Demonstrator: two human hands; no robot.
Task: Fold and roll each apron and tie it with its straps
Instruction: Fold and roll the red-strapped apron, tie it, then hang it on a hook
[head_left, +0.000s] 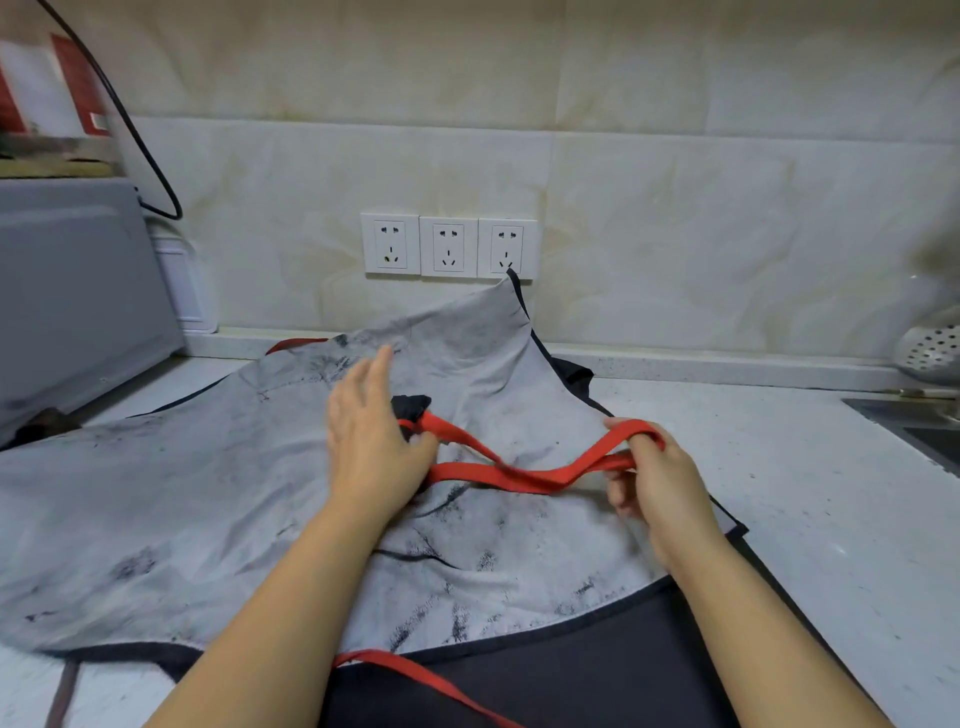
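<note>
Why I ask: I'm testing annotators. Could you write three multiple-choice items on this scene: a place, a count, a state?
1. Where is the looped end of the red strap? A) in the right hand B) in a drawer C) on the floor
2. How many wall sockets? A) two B) three C) five
3. The grey apron is: A) rolled and tied B) spread on the countertop C) hanging up
Answers: 1 A, that hand grips the loop; 2 B, three side by side; 3 B, it lies open, unrolled.
</note>
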